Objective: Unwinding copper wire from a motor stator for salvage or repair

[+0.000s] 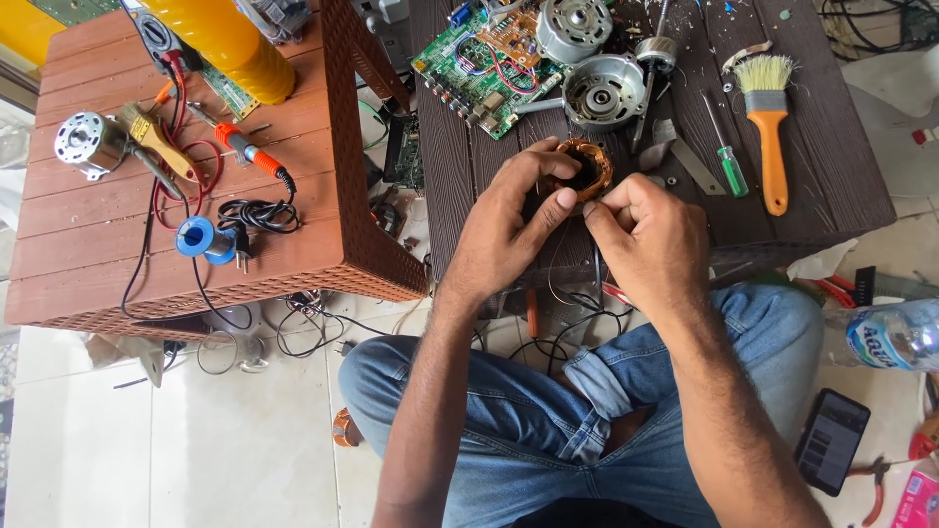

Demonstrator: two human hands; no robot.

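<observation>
The stator (579, 171) shows glossy copper wire windings. The dark tabletop (841, 186) is matt, grained plastic moulded like planks; the brown tabletop (88, 235) looks alike, with woven-pattern sides. At the dark tabletop's far edge, the motor housing (602, 93) is dull bare metal.

Tight quarters at the dark slatted wooden table (841, 186): the green circuit board (479, 68) and round grey metal motor housing (602, 93) wall off the far side just beyond both hands. To the right, the green-handled screwdriver (729, 161) and orange-handled paintbrush (771, 127) lie across the path, with bare boards past them near the right edge.
</observation>
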